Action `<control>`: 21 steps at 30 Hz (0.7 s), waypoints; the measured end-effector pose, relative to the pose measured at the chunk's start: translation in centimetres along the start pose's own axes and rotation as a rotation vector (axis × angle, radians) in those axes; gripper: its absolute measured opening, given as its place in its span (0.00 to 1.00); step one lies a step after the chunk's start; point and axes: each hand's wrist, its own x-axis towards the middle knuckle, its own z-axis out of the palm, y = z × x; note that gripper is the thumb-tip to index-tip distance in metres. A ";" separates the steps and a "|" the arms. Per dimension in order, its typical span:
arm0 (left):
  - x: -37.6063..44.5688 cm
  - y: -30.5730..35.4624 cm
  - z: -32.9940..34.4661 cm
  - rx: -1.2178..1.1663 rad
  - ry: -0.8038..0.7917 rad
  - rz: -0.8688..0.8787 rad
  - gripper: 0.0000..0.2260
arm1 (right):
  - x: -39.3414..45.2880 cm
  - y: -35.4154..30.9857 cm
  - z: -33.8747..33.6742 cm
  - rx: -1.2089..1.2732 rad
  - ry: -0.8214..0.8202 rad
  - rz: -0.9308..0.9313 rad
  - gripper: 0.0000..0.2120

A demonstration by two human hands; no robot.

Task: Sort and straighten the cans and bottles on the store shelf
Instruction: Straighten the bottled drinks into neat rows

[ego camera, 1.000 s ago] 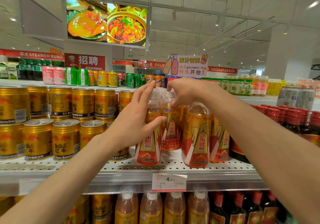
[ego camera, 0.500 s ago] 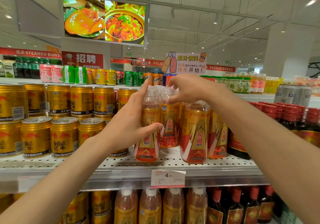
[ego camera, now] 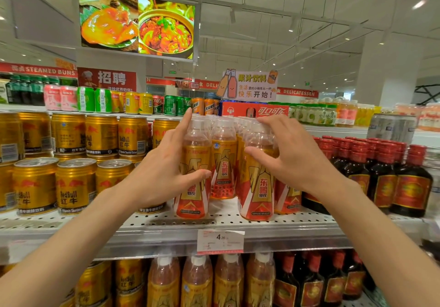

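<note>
Orange drink bottles with gold and red labels stand in rows on the white perforated shelf (ego camera: 238, 221). My left hand (ego camera: 162, 166) wraps the front left bottle (ego camera: 194, 197), thumb across its label and index finger up along its neck. My right hand (ego camera: 292, 154) grips the front right bottle (ego camera: 256, 195) near its shoulder, fingers over the cap. A third bottle (ego camera: 222, 164) stands between them, a little further back. Both held bottles stand upright on the shelf.
Gold Red Bull cans (ego camera: 71, 185) are stacked in two layers to the left. Dark bottles with red caps (ego camera: 381, 178) stand to the right. A price tag (ego camera: 220, 241) hangs on the shelf edge. More bottles and cans fill the shelf below; mixed cans line the top shelf.
My right hand has moved from the cap of the middle bottle to the front right bottle. My left hand stays on the front left bottle.
</note>
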 end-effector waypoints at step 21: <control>-0.2 -0.1 -1.1 -0.112 -0.087 -0.051 0.53 | 1.4 -3.6 3.6 0.339 0.065 0.158 0.36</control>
